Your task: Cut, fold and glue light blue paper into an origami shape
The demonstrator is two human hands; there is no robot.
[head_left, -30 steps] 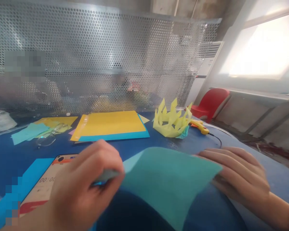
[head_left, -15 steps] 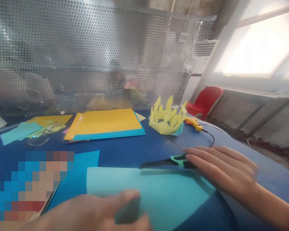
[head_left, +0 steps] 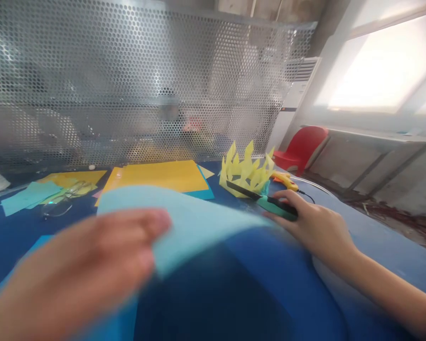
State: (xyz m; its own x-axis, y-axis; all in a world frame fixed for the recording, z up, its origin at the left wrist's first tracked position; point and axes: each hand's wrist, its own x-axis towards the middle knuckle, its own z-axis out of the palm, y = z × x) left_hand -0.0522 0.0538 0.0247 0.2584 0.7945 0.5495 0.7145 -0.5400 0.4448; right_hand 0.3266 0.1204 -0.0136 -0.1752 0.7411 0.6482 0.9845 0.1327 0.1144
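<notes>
Between the left hand's (head_left: 99,260) thumb and fingers, blurred, a light-blue sheet (head_left: 195,218) appears pinched by its near edge, bowing up behind the fingertips and stretching toward the right hand (head_left: 315,220). That hand is closed around the handles of black-and-teal scissors (head_left: 273,206), blades together and pointing away from the sheet. No cut shows in the sheet, so its cutting seems not yet begun. Just past the blades, a yellow paper crown (head_left: 248,166) stands upright, apparently finished. Beyond the left hand lie yellow sheets (head_left: 152,173).
</notes>
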